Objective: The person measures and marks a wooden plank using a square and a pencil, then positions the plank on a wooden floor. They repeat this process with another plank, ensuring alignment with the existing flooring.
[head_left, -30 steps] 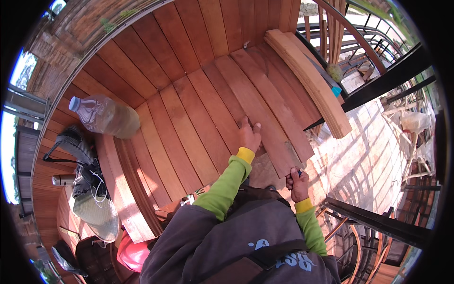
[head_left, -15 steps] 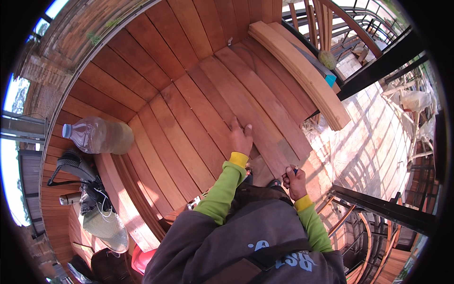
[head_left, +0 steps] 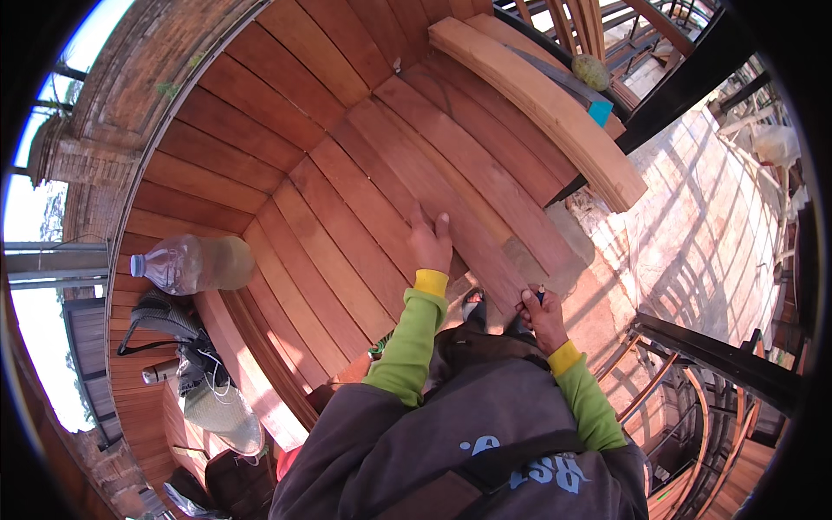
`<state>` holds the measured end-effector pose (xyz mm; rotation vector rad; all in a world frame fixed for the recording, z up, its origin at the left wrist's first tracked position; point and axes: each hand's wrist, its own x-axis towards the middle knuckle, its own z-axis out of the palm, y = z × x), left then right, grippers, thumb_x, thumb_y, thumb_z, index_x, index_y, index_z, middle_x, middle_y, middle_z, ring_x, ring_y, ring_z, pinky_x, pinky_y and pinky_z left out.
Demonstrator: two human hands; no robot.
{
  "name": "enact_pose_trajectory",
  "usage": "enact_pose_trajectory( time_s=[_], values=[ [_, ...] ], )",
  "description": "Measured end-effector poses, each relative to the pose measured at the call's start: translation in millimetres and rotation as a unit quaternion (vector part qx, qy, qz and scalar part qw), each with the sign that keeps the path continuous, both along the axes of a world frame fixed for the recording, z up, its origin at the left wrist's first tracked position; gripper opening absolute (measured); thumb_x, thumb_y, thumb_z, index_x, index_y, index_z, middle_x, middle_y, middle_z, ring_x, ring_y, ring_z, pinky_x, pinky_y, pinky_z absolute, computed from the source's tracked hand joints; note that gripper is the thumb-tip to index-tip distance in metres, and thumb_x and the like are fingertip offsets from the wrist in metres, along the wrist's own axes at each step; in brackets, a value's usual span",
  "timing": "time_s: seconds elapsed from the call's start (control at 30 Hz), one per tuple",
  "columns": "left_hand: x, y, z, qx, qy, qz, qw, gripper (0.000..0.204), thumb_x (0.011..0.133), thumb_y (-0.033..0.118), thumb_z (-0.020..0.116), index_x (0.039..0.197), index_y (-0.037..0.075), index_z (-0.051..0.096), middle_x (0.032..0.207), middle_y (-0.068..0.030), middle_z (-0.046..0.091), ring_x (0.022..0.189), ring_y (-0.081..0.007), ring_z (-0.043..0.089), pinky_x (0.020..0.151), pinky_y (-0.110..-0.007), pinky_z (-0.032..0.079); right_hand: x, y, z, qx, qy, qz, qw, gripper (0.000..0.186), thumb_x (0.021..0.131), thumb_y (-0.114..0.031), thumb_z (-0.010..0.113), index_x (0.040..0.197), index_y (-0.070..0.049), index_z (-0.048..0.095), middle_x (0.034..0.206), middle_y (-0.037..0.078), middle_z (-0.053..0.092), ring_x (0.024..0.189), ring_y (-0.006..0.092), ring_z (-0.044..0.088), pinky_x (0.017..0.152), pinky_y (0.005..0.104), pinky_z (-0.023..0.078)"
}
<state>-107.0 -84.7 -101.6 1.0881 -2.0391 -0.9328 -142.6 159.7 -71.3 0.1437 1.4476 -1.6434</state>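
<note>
A loose reddish plank [head_left: 481,260] lies lengthwise over slatted boards [head_left: 303,230]. My left hand [head_left: 430,238] rests at its left edge, thumb and forefinger spread; the other fingers are partly hidden. My right hand [head_left: 542,321] is at the plank's near end, closed on a dark pencil [head_left: 540,295], with fingertips against the wood. A second reddish plank [head_left: 511,199] lies to the right, with a lighter board showing between the two. My sandalled feet show below the planks.
A large water bottle [head_left: 195,263] lies on the left, above a bag [head_left: 160,321] and steel flask [head_left: 159,373]. Curved timbers [head_left: 537,104] and a green fruit [head_left: 591,72] sit at upper right. Black metal beams [head_left: 711,360] border the sunlit floor [head_left: 676,217].
The view has shifted. The loose plank under my hands has moved slightly left relative to its neighbour, showing more of the lighter board between them. More of my feet shows.
</note>
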Motion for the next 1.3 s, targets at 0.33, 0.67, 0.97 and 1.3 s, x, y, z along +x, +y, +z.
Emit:
enact_pose_trajectory(
  time_s=[0.33, 0.67, 0.97, 1.3],
  values=[
    [1, 13, 31, -0.127, -0.134, -0.065, 0.981, 0.06, 0.087, 0.028, 0.059, 0.137, 0.003, 0.038, 0.138, -0.0205, 0.038, 0.125, -0.0375, 0.038, 0.102, -0.045, 0.032, -8, 2, -15, -0.032, 0.046, 0.065, 0.996, 0.017, 0.092, -0.022, 0.058, 0.093, -0.004, 0.059, 0.067, 0.0, 0.057, 0.053, 0.0028, 0.044, 0.044, 0.0176, 0.035],
    [-11, 14, 41, -0.128, -0.268, -0.077, 0.952, 0.069, 0.088, 0.042, 0.051, 0.143, 0.006, 0.03, 0.15, -0.0184, 0.021, 0.138, -0.0378, 0.021, 0.113, -0.047, 0.015, -16, 7, -16, -0.076, -0.011, 0.111, 0.991, 0.019, 0.094, -0.021, 0.056, 0.092, -0.002, 0.059, 0.071, -0.001, 0.056, 0.063, 0.0035, 0.048, 0.054, 0.0183, 0.038],
    [-14, 8, 29, -0.142, -0.257, -0.068, 0.953, 0.067, 0.089, 0.046, 0.051, 0.142, 0.008, 0.034, 0.15, -0.0165, 0.024, 0.137, -0.0367, 0.024, 0.112, -0.047, 0.017, -25, 4, -15, -0.085, 0.006, 0.129, 0.988, 0.022, 0.093, -0.022, 0.056, 0.092, 0.0, 0.06, 0.07, -0.002, 0.056, 0.063, 0.0046, 0.047, 0.058, 0.0204, 0.039],
    [-17, 5, 24, -0.14, -0.244, -0.067, 0.957, 0.066, 0.089, 0.049, 0.049, 0.14, 0.01, 0.038, 0.148, -0.0156, 0.028, 0.137, -0.034, 0.025, 0.113, -0.045, 0.016, -34, 8, -23, -0.126, 0.006, 0.17, 0.977, 0.017, 0.094, -0.016, 0.054, 0.089, -0.001, 0.059, 0.071, -0.003, 0.056, 0.063, 0.0036, 0.042, 0.057, 0.0204, 0.036]
  ],
)
